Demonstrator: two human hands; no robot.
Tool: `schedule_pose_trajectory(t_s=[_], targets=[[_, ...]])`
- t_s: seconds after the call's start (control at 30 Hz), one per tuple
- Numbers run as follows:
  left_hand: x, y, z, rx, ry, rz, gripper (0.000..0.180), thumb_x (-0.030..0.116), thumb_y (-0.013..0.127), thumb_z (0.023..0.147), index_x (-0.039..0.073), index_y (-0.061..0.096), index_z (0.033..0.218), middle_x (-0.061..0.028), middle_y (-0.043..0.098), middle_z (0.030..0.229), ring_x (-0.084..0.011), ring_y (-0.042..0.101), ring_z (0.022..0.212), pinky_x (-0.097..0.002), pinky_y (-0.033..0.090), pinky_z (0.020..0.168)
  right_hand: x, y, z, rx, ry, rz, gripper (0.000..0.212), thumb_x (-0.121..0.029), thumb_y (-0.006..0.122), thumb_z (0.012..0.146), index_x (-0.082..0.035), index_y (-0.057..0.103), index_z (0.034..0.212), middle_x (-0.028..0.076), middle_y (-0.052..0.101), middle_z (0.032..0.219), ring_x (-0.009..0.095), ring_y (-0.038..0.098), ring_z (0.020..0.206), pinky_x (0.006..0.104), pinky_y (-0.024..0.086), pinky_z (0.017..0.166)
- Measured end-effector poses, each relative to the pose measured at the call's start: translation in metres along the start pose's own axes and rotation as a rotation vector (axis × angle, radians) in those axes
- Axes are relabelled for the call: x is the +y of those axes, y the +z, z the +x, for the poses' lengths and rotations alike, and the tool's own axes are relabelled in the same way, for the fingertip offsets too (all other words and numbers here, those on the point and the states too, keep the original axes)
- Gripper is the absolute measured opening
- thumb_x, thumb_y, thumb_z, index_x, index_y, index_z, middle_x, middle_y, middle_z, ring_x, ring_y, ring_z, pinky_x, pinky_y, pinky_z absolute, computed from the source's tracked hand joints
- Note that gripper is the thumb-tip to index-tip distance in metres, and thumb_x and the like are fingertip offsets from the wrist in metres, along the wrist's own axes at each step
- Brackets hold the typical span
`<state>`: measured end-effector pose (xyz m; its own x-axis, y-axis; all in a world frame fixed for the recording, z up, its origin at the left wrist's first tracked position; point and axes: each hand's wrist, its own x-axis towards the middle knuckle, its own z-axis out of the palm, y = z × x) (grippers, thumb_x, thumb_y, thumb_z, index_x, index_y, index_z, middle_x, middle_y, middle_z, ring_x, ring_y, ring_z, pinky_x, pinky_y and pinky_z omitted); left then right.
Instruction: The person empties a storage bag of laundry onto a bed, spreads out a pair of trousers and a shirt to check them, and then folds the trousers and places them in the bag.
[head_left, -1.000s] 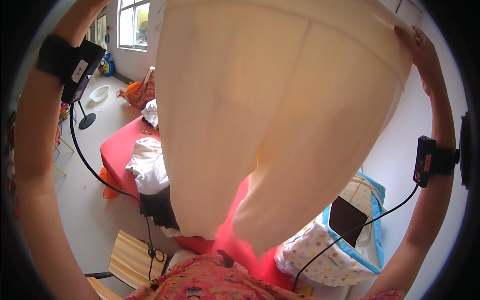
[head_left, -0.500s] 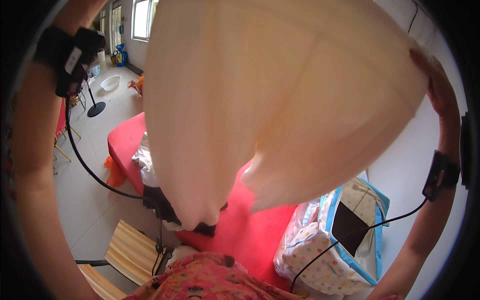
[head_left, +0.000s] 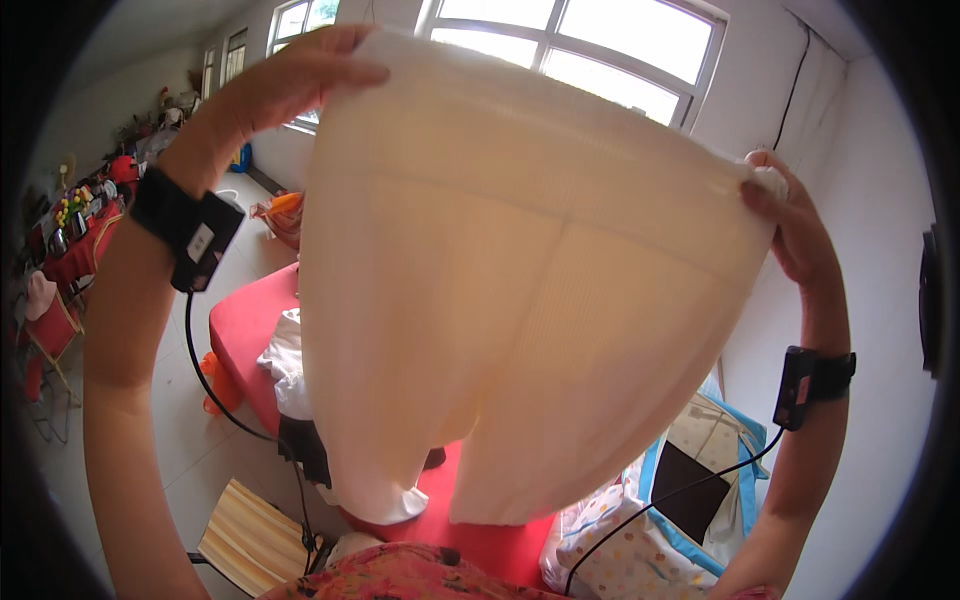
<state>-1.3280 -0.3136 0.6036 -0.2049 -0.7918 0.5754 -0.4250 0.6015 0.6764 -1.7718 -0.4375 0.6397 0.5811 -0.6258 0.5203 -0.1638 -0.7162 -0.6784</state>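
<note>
Cream-white trousers (head_left: pixel 520 270) hang spread out in front of me, held up by the waistband. The top left corner of the waistband is pinched in my left hand (head_left: pixel 325 72), thumb in front. At the other end, my right hand (head_left: pixel 785 212) grips the bunched corner of the waistband. Both legs hang down, their hems just above or against a red-covered table (head_left: pixel 240 325); I cannot tell which. Much of the table is hidden behind the cloth. White garments (head_left: pixel 287 365) and a dark one (head_left: pixel 303 450) lie on its left side.
A dotted storage bag with blue trim (head_left: pixel 690 480) stands open at the lower right. A wood-patterned board (head_left: pixel 255 540) is at lower left, near an orange bag (head_left: pixel 217 385). Cables (head_left: pixel 225 408) run from both wrist straps. Windows (head_left: pixel 600 45) line the back wall.
The trousers' waistband has come into view, held taut between my hands. My left hand now shows at its corner. The view has tilted upward, showing more of the windows.
</note>
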Motion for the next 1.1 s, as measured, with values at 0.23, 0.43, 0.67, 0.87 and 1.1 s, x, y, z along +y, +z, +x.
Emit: schedule_pose_trajectory(t_s=[0.23,0.43,0.67,0.87,1.1], targets=[[-0.02,0.041,-0.032,0.003,-0.137,0.426,0.024,0.01,0.068,0.074,0.006,0.045,0.077,-0.0003,0.051,0.073,-0.0084,0.05,0.069,-0.0234,0.038,0.059,0.022,0.026,-0.028,-0.09,-0.076,-0.381,0.023,-0.008,0.072,0.07,-0.009,0.052,0.082,0.001,0.058,0.079,0.01,0.053,0.073,0.0246,0.044,0.064],[-0.108,0.075,-0.117,-0.105,0.422,0.985,0.013,0.006,0.058,0.07,0.007,0.045,0.072,-0.0062,0.045,0.072,-0.0223,0.052,0.066,-0.0329,0.045,0.059,0.079,0.106,-0.089,-0.185,-0.232,-0.617,0.021,0.003,0.064,0.065,-0.004,0.051,0.079,0.011,0.059,0.084,0.025,0.059,0.078,0.031,0.048,0.068],[-0.237,0.144,-0.243,-0.085,0.292,1.031,0.012,0.009,0.057,0.069,0.01,0.049,0.078,-0.005,0.047,0.076,-0.0202,0.052,0.069,-0.0302,0.046,0.06,0.19,0.239,-0.197,-0.146,-0.164,-0.578,0.018,0.001,0.061,0.066,-0.005,0.054,0.081,0.01,0.058,0.087,0.028,0.058,0.075,0.0357,0.049,0.064],[-0.314,0.229,-0.354,-0.139,-0.166,0.836,0.014,0.004,0.056,0.07,0.007,0.057,0.083,-0.008,0.049,0.08,-0.0232,0.053,0.072,-0.0315,0.047,0.063,0.305,0.338,-0.302,-0.203,0.026,-0.496,0.015,-0.003,0.06,0.067,-0.008,0.055,0.08,0.008,0.058,0.086,0.026,0.057,0.076,0.0345,0.047,0.066],[-0.32,0.279,-0.408,-0.139,-0.474,0.709,0.025,0.006,0.063,0.064,0.006,0.053,0.087,-0.0086,0.051,0.091,-0.0252,0.053,0.08,-0.0342,0.047,0.069,0.312,0.382,-0.362,-0.271,0.229,-0.374,0.023,0.001,0.057,0.067,-0.008,0.056,0.089,0.009,0.056,0.088,0.028,0.056,0.079,0.0356,0.046,0.069]])
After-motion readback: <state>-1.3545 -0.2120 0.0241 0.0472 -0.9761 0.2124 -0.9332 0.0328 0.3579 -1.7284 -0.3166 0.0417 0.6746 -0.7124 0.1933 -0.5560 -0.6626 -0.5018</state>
